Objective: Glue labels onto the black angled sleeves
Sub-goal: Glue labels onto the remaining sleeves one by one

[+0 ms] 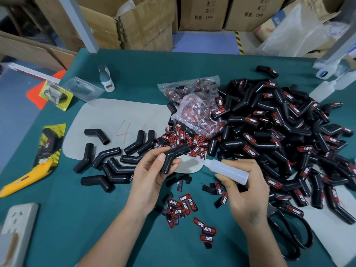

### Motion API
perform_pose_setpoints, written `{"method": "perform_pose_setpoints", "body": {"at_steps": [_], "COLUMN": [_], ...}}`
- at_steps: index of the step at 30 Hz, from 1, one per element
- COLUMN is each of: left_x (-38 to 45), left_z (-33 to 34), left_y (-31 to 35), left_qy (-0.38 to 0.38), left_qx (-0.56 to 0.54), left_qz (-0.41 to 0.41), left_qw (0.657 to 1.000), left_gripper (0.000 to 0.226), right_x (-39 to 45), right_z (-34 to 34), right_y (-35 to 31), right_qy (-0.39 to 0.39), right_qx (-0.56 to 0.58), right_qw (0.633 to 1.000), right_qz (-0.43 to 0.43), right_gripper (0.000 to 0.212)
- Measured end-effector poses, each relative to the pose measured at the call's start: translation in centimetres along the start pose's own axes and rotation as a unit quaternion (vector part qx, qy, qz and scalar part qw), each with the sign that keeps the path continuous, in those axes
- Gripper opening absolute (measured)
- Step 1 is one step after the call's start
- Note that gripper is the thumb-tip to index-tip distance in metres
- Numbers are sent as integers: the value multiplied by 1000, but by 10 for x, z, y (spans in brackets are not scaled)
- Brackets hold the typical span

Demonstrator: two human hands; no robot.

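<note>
My left hand [152,170] grips a black angled sleeve [174,157] above the green table, thumb on its bend. My right hand [244,191] holds a translucent glue bottle [227,170] with its nozzle pointing left, just short of the sleeve. Red-and-black labels [183,206] lie loose below my hands, and more [183,139] are heaped behind the sleeve beside clear bags of labels [196,110]. Several unlabelled sleeves [109,162] lie to the left. A large pile of labelled sleeves [279,132] fills the right.
Black scissors [290,234] lie at the lower right. A yellow utility knife [25,180] and packaged sleeves [50,145] sit at the left edge, a power strip [17,226] at the lower left. Spare glue bottles [323,89] stand far right; cardboard boxes [134,22] behind.
</note>
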State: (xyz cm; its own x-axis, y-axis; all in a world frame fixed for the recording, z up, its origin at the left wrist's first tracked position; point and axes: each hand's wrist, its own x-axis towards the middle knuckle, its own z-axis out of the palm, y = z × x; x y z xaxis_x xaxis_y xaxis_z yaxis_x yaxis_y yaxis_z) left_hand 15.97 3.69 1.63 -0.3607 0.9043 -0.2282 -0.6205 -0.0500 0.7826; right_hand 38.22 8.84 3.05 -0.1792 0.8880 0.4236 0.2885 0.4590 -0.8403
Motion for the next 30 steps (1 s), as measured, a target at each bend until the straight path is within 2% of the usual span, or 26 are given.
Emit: {"method": "perform_pose_setpoints", "body": {"at_steps": [14, 18, 23, 30], "left_x": [0, -1, -1, -1], "left_z": [-1, 0, 0, 1], "left_y": [1, 1, 2, 3], "left_qy": [-1, -5, 1, 3], "left_qx": [0, -3, -3, -8], "left_qz": [7, 6, 10, 12], "left_qw": [1000, 1000, 1000, 1000], "left_gripper": [31, 46, 28, 23], "right_x": [1, 1, 2, 2], "right_z": [-3, -1, -4, -3], "right_y": [-1, -3, -1, -2], "right_qy": [14, 11, 20, 21], "right_qx": [2, 1, 2, -4], "right_qw": [1000, 1000, 1000, 1000], "right_qz": [4, -8, 6, 5], "right_gripper": [21, 22, 21, 21]}}
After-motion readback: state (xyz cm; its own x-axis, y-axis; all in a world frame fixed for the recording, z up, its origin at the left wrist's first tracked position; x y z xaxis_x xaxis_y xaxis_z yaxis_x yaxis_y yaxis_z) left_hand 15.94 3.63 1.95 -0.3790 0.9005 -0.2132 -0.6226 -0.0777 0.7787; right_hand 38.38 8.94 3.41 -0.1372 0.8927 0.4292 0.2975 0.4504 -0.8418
